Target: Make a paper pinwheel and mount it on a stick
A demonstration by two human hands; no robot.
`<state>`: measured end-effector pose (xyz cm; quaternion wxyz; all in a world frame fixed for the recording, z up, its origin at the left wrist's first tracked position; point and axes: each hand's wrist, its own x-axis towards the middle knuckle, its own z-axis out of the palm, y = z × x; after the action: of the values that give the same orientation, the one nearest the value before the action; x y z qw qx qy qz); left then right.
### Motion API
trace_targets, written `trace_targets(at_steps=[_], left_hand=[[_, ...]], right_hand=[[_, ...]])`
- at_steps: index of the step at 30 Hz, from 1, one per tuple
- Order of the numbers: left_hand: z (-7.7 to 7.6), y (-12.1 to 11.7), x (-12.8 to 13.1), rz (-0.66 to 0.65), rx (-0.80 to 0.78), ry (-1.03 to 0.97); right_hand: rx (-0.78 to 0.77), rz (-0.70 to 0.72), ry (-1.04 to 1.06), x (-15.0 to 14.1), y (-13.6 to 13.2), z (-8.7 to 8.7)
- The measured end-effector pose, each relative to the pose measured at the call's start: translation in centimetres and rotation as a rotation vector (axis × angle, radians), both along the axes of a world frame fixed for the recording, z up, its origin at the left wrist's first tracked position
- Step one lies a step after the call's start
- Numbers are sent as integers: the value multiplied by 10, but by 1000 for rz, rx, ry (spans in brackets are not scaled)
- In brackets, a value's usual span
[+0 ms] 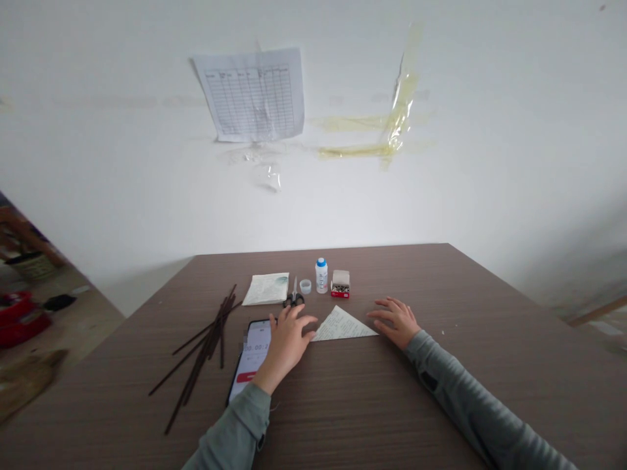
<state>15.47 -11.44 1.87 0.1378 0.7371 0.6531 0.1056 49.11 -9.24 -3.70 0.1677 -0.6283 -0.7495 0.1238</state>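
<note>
A sheet of paper with writing, folded into a triangle (343, 326), lies flat on the table with its peak pointing away from me. At its left corner is my left hand (290, 339), fingers spread, its thumb close to the paper's edge. My right hand (398, 322) rests by the right corner, fingers stretched out and apart. Neither hand grips anything. Partly under my left forearm and hand lies a phone (252, 356) showing a running timer. Black-handled scissors (294, 297) lie just beyond my left fingertips.
Behind the paper stand a white bottle with a blue cap (321, 277), a small clear cup (305, 286) and an open red box of small metal pieces (340, 285). Stacked paper (267, 288) and several dark thin sticks (208, 346) lie left. A wall (353, 209) rises behind the table.
</note>
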Motion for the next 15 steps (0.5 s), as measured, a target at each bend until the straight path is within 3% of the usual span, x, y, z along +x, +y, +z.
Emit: trace_targets(at_steps=[8,15], left_hand=[[1,1,25,-43,-14,62],[-7,0,25,-25,4,23]], right_hand=[[-50,38,-69,-42,8,12],[-52,12,-61,-49,6,4]])
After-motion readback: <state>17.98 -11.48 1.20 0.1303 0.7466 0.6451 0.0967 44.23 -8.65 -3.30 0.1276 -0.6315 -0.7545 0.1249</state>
